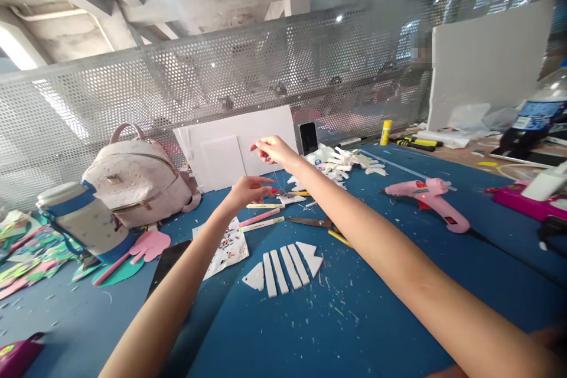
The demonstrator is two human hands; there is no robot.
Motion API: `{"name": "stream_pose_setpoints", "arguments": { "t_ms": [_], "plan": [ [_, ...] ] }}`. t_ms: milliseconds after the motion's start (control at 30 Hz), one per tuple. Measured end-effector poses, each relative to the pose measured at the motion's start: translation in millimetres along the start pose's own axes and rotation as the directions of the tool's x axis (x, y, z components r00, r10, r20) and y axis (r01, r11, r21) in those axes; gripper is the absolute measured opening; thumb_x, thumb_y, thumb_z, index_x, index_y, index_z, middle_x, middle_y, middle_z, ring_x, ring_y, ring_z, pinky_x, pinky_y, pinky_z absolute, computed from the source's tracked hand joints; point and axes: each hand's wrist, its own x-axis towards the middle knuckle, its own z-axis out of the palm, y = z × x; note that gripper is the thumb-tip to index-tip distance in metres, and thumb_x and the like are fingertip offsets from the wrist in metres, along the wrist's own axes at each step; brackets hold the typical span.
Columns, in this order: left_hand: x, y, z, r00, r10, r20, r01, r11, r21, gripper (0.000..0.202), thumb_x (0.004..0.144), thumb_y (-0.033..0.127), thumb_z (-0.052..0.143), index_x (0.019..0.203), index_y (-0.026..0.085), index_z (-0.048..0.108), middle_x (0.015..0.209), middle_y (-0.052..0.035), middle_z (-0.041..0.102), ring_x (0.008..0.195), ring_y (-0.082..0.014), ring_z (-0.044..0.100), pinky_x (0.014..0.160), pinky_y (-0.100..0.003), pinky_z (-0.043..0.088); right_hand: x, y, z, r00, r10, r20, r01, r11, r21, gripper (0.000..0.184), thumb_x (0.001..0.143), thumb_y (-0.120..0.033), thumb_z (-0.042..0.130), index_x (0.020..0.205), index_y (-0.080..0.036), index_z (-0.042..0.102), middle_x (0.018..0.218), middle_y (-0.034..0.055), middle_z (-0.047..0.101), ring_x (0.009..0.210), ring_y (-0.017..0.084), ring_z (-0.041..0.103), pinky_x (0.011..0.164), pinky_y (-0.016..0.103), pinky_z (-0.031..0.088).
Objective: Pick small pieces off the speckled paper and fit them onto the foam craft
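My right hand (273, 149) is raised over the back of the blue table, its fingers curled into a pinch. Thin pale strands show just below it, and what it pinches is too small to make out. Lower and to the left, my left hand (251, 191) hovers above the markers with its fingers stretched out loosely. Nearer to me lies a row of white foam strips (283, 269), between a rounded triangular foam piece (254, 278) with a small hole and a notched foam piece (310, 258). Scissors (312, 222) and several markers (262, 224) lie just beyond the row.
A pink glue gun (427, 195) rests on the right, its cord trailing. Foam scraps (343, 162) and a phone (309, 137) are at the back. A backpack (137, 177), a flask (86, 218) and coloured cutouts (150, 245) occupy the left. White boards (217, 156) lean behind.
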Motion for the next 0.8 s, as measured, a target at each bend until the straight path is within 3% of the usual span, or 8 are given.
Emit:
{"name": "stream_pose_setpoints", "arguments": {
  "t_ms": [133,267,433,567,800],
  "plan": [
    [0,3,1.0,0.996,-0.031,-0.085,0.025,0.997,-0.067,0.026,0.074,0.028,0.075,0.098,0.016,0.077,0.080,-0.0088,0.076,0.057,-0.0111,0.060,0.055,-0.022,0.047,-1,0,1,1.000,0.000,0.012,0.000,1.000,0.012,0.030,0.101,-0.011,0.039,0.084,-0.008,0.063,0.055,-0.0049,0.045,0.040,0.002,0.037,0.037,0.012,0.022],
    [-3,3,6.5,0.988,-0.035,-0.150,0.010,0.986,-0.164,0.024,0.073,0.026,0.077,0.095,0.016,0.076,0.102,-0.0093,0.074,0.077,-0.0142,0.065,0.063,-0.021,0.049,-6,-6,5,1.000,0.011,0.026,-0.012,1.000,0.023,0.030,0.101,-0.010,0.038,0.083,-0.009,0.062,0.054,-0.0053,0.044,0.041,0.003,0.036,0.037,0.012,0.022],
    [-4,-3,15.4,0.993,-0.066,-0.102,0.027,0.939,-0.344,0.030,0.076,0.033,0.076,0.099,0.015,0.072,0.115,-0.0122,0.070,0.090,-0.0158,0.066,0.069,-0.022,0.050,-12,-14,11,0.998,0.021,0.063,-0.023,0.999,0.044,0.029,0.102,-0.011,0.039,0.084,-0.009,0.062,0.056,-0.0052,0.043,0.041,0.003,0.035,0.038,0.012,0.023],
    [-1,-7,16.7,0.993,-0.115,-0.016,0.095,0.883,-0.459,0.035,0.074,0.035,0.080,0.100,0.013,0.069,0.105,-0.0126,0.072,0.071,-0.0091,0.062,0.057,-0.018,0.044,-15,-18,17,0.997,0.023,0.076,-0.027,0.998,0.062,0.028,0.102,-0.013,0.040,0.086,-0.009,0.062,0.059,-0.0049,0.043,0.043,0.003,0.036,0.038,0.012,0.024],
    [-3,-1,13.6,0.986,-0.107,0.126,0.158,0.835,-0.528,0.040,0.072,0.036,0.082,0.102,0.011,0.072,0.067,0.0004,0.059,0.054,-0.0040,0.045,0.048,-0.016,0.033,-13,-20,21,0.994,0.024,0.107,-0.030,0.998,0.059,0.029,0.102,-0.012,0.039,0.086,-0.009,0.063,0.058,-0.0049,0.043,0.044,0.003,0.036,0.038,0.012,0.023]
  ]
}}
